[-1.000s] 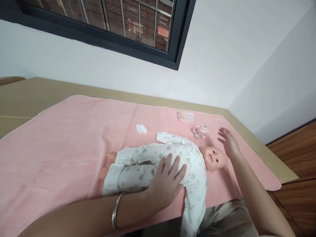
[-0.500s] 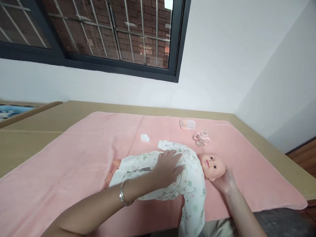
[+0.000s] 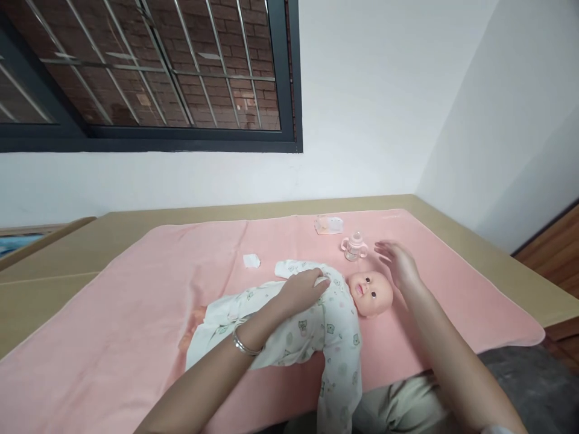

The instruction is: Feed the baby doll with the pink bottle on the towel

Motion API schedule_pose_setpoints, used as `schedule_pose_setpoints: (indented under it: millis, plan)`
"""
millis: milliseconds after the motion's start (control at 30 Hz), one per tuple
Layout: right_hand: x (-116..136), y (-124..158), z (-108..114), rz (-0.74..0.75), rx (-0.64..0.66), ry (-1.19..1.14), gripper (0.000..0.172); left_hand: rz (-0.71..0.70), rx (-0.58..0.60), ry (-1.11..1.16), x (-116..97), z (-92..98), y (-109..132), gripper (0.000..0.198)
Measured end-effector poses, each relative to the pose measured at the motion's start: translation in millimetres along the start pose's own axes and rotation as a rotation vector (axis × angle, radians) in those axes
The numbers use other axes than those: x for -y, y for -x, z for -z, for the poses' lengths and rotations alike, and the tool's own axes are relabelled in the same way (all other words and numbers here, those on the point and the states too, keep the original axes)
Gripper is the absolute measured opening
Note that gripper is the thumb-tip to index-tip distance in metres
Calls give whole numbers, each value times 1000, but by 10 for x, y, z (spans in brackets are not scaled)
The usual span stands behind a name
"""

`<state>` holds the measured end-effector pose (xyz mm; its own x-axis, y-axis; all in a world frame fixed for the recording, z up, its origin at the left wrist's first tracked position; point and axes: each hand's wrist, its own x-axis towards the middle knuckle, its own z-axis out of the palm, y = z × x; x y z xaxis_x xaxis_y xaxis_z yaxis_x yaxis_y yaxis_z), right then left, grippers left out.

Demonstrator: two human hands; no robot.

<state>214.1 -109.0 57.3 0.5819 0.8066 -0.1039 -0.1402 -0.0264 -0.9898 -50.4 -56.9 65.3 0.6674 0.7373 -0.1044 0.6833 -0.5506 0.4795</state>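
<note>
On the pink blanket (image 3: 113,313) covering the counter (image 3: 452,223), your left hand (image 3: 301,292) rests with fingers flat and released on the doll (image 3: 335,325). Your right hand (image 3: 398,265) has left the doll's head and hovers empty, fingers spread, near the bottle (image 3: 354,247).

No words, numbers or brand names can be read anywhere here. The pink fleece blanket (image 3: 136,301) has a faint pale mark near its far right corner, too small and washed out to make out. The small flat pinkish-white packet (image 3: 329,224) lying on it shows some print, but it is too blurred to tell any letters. The white cotton romper (image 3: 332,328) has only small green and pink printed figures, with no lettering that shows. The clear pink-handled baby bottle (image 3: 353,247) shows no legible scale or label.
</note>
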Motion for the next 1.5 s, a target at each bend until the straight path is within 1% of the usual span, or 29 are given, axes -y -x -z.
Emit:
schedule_pose_setpoints:
  millis: [33,67,100,133,167,200,267,333,400,500,567,600,633,667,733,767,800,867,900,933,967,1000,1033,1100,1167,1233,1300,1400,1500]
  plan:
    - [71,-124,-70,100,39,125,39,9,9,13,-8,19,1,31]
    - [126,-248,-153,173,45,291,40,16,14,23,-16,35,4,32]
    - [168,-365,-245,228,51,473,43,22,17,31,-24,48,10,32]
    - [200,-468,-337,296,110,666,52,26,18,36,-31,57,16,32]
    - [225,-555,-425,321,178,833,62,29,16,38,-36,62,22,32]
    - [247,-621,-502,315,238,971,68,31,14,39,-40,63,28,32]
    - [296,-695,-603,291,318,1120,68,27,10,40,-39,60,37,32]
    - [362,-707,-617,299,315,1135,62,20,8,43,-29,52,40,32]
    - [430,-690,-540,362,243,1034,60,14,9,47,-13,44,34,32]
    - [446,-669,-300,454,5,755,59,8,12,53,13,29,13,33]
    - [338,-675,-114,414,-134,688,59,-1,12,56,29,17,-4,32]
    - [242,-681,-27,351,-153,732,59,-4,11,57,36,11,-12,32]
    - [126,-688,50,274,-131,830,60,-6,8,57,41,6,-18,32]
    - [-3,-695,117,200,-68,948,62,-8,5,56,46,1,-23,32]
    - [-260,-704,222,150,87,1085,61,-8,2,52,50,-6,-27,32]
    - [-367,-705,263,128,159,1155,64,-7,0,49,50,-8,-26,32]
    - [-450,-700,297,133,204,1204,69,-7,-2,46,49,-9,-25,32]
    - [-538,-660,356,203,206,1215,79,-6,-5,39,45,-9,-21,32]
    - [-550,-616,379,260,166,1151,80,-5,-6,36,42,-9,-19,32]
    - [-548,-552,398,298,95,1028,79,-4,-7,35,39,-9,-17,32]
    - [-539,-466,410,293,10,852,76,-3,-6,34,36,-9,-15,32]
    - [-531,-358,413,242,-66,645,71,-1,-6,34,32,-9,-14,32]
    - [-529,-231,407,134,-147,409,66,1,-6,35,29,-10,-13,32]
    - [-550,57,368,-138,-194,27,57,19,-13,37,22,-16,-12,32]
    - [-599,342,298,-306,-125,-149,46,62,-34,33,16,-26,-12,33]
    - [-648,567,210,-374,-45,-275,43,119,-60,24,12,-40,-10,33]
    - [-670,706,122,-408,-33,-405,44,157,-81,13,9,-54,-1,32]
    - [-644,771,23,-498,-3,-583,48,156,-98,3,4,-77,26,31]
    - [-604,734,-31,-576,128,-742,52,131,-113,17,11,-97,50,31]
